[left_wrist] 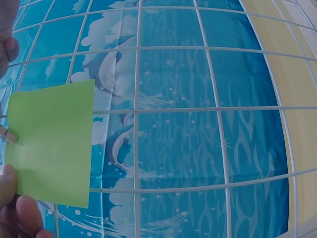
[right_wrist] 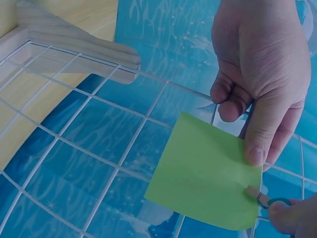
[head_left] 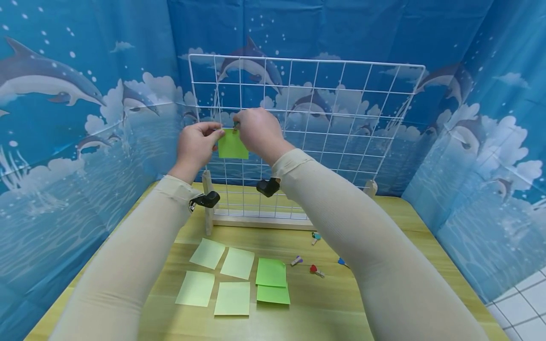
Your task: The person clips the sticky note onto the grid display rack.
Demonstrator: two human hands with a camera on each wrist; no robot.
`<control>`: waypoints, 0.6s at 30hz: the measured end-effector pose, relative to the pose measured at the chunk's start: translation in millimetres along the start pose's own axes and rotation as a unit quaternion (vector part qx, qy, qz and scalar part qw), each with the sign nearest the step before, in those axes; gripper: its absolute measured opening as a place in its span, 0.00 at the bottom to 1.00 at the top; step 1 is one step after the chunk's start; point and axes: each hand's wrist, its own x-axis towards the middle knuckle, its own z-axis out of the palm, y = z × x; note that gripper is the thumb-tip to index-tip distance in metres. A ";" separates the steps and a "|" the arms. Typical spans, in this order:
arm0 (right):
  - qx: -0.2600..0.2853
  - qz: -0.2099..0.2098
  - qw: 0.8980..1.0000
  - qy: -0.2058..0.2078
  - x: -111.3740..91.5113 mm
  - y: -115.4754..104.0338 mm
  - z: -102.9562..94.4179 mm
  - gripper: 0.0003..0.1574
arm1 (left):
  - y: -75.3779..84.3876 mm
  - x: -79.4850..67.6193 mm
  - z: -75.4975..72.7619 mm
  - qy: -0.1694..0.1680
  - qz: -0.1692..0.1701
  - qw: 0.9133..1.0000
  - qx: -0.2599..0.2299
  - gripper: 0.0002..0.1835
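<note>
A green sticky note (head_left: pixel 232 145) lies against the upper left of a white wire grid (head_left: pixel 315 111). My left hand (head_left: pixel 194 146) pinches the note's upper left corner between thumb and fingers. At the note's top edge, my right hand (head_left: pixel 261 132) grips a small wooden clothespin (right_wrist: pixel 253 194) with a teal end; its tip overlaps the note. In the left wrist view the note (left_wrist: pixel 52 144) covers part of the wires, and the clothespin (left_wrist: pixel 7 134) shows at its edge.
Pale yellow notes (head_left: pixel 237 263) and green notes (head_left: pixel 271 273) lie on the wooden table (head_left: pixel 162 322). Several small clothespins, one with a red heart (head_left: pixel 314 268), are scattered to their right. Wooden feet (head_left: pixel 207 203) hold the grid up. Dolphin-print curtains (head_left: pixel 106 156) surround the table.
</note>
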 end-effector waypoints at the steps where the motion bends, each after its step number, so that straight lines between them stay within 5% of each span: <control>1: 0.000 -0.002 1.000 0.000 -0.1 0.4 0.4 0.21 | 0.0 -0.1 -0.2 0.000 0.000 1.000 0.000 0.20; 18: 0.004 -0.019 1.000 -0.012 -0.2 9.0 6.5 0.28 | 1.5 -2.0 -1.9 -0.005 -0.001 1.000 -0.003 0.19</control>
